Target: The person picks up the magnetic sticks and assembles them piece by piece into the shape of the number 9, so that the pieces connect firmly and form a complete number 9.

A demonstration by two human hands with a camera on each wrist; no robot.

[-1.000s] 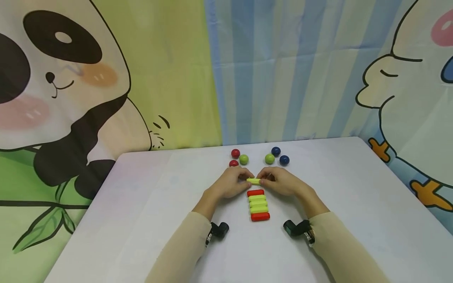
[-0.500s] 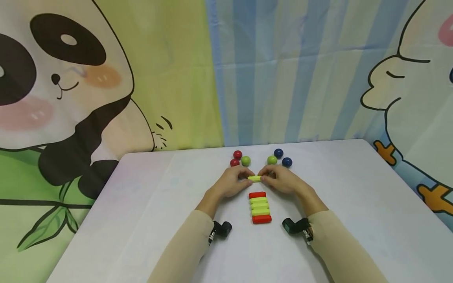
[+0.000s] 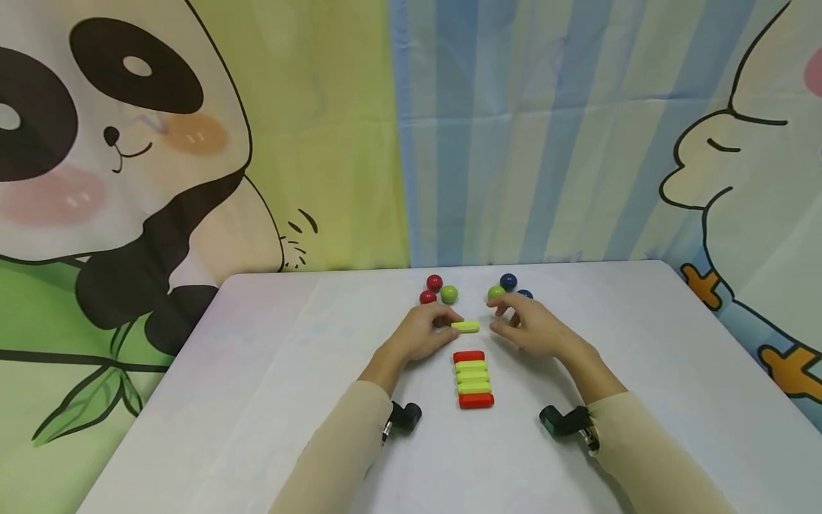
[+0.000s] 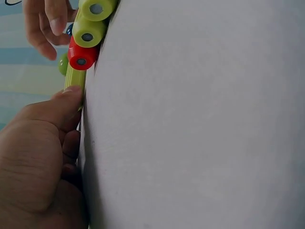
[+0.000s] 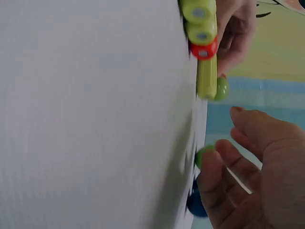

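Observation:
A ridged yellow magnetic building rod (image 3: 467, 327) lies crosswise in front of me. My left hand (image 3: 424, 332) pinches its left end between thumb and fingers; in the right wrist view the rod's other end (image 5: 207, 88) is free. Just right of that end is my right hand (image 3: 536, 330), fingers parted and loosely bent, holding nothing. Nearer to me, several rods lie side by side in a row: a red rod (image 3: 469, 355) at the far end, yellow rods (image 3: 473, 377) in the middle, another red rod (image 3: 477, 401) nearest. Grey discs show in the rod ends in the left wrist view.
Beyond my left hand are two red balls (image 3: 434, 283) and a green ball (image 3: 449, 294). Behind my right hand sit another green ball (image 3: 496, 293) and two blue balls (image 3: 509, 281), one partly covered by the hand. A cartoon-printed curtain (image 3: 475, 143) hangs behind the white table (image 3: 270, 400).
My right hand has let go of the yellow rod's right end and moved off to the right, its fingers spreading. My left hand keeps its pinch on the rod.

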